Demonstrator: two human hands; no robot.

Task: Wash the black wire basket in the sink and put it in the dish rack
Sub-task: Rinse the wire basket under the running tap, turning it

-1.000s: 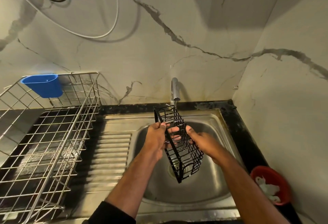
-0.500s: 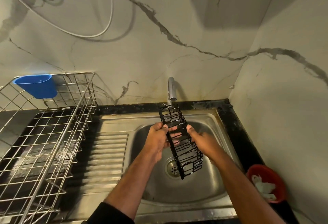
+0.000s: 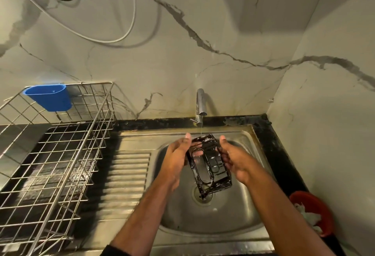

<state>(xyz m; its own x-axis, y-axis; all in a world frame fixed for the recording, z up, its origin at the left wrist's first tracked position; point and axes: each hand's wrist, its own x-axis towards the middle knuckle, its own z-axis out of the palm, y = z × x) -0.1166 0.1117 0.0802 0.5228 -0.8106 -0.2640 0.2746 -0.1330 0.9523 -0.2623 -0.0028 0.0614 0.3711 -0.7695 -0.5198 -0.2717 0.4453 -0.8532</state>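
Observation:
The black wire basket [image 3: 209, 164] hangs over the steel sink [image 3: 243, 215], motion-blurred, its far end under a thin stream from the tap [image 3: 200, 102]. My left hand [image 3: 178, 154] grips its left side, thumb up along the rim. On the right side my right hand [image 3: 231, 157] holds it, fingers curled under the wires. The wire dish rack [image 3: 60, 154] stands to the left of the sink on the counter.
A blue plastic cup [image 3: 49, 97] hangs on the dish rack's back rim. The ridged drainboard [image 3: 127, 174] lies between rack and bowl. At the right counter edge sits a red bowl [image 3: 316, 213] with white scraps. Marble walls close in behind and to the right.
The basket has turned in my hands from standing on edge to lying flatter with its open side up, and moved back under the tap's stream. Both hands kept their hold.

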